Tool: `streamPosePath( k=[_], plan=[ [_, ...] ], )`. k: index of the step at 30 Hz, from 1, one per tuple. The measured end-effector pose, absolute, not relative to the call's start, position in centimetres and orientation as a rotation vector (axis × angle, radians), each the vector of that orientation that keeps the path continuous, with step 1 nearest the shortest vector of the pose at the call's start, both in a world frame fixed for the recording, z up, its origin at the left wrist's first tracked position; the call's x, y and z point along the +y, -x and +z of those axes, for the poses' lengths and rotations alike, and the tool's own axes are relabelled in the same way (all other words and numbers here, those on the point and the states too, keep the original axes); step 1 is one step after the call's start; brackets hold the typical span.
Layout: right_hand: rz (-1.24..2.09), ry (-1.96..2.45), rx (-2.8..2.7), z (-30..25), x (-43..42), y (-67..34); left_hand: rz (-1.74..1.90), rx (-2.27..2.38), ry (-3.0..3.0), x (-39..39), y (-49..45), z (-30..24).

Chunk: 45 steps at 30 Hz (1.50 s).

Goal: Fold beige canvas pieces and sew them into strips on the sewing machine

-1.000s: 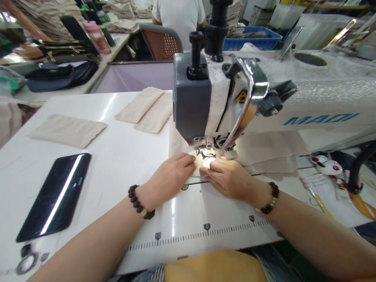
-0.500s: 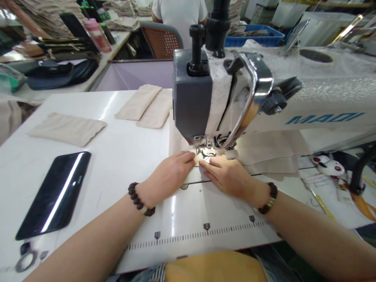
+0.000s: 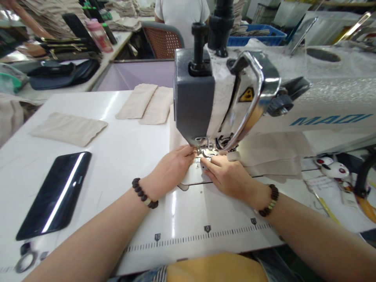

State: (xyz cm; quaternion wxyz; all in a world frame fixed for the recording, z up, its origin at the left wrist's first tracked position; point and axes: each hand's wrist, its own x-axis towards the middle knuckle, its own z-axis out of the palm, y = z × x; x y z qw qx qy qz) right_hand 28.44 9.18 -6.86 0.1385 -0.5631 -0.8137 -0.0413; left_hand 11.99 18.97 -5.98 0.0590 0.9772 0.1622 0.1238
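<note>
beige cloth (image 3: 176, 135) lies on the white table (image 3: 132, 164) just left of the machine (image 3: 192, 98), mid-frame, its near end mostly hidden by the hands. the left hand (image 3: 173, 170) lies palm down left of the metal foot (image 3: 209, 154), fingers pressed together and tips near it. the right hand (image 3: 230, 178) is just right of centre, its fingers close together and pointing left toward the foot, the index reaching out a little. whether either hand pinches the cloth i cannot tell. each wrist wears a dark bead bracelet

right of the foot, under the machine's arm, more layers (image 3: 273, 152) of beige fabric lie flat. at the left of the frame one beige piece (image 3: 69, 127) lies alone, above a black phone (image 3: 55, 194); two more pieces (image 3: 136, 102) lie with edges meeting, up and left of the machine. a ruler scale (image 3: 190, 237) runs along the bottom of the frame. at the top, a person in a white top (image 3: 182, 15) is by a brown chair (image 3: 163, 39), with a blue basket (image 3: 258, 35) to the right
</note>
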Motion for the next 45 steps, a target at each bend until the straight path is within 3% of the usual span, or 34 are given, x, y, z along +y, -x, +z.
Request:
streamPosePath(
  k=[24, 40, 45],
  plan=[
    [-0.091, 1.652, -2.362, -6.8, 9.1, -28.6, 0.477, 0.479, -2.996, 19.2, -12.0, -6.4],
    [-0.069, 1.684, -2.391, -6.8, 9.1, -28.5, 0.354, 0.555, -2.961, 19.5, -11.8, -6.2],
    [-0.028, 1.565, -2.398, -6.5, 9.0, -28.9, 0.117, 0.666, -2.938, 16.6, -11.2, -4.2]
  ],
)
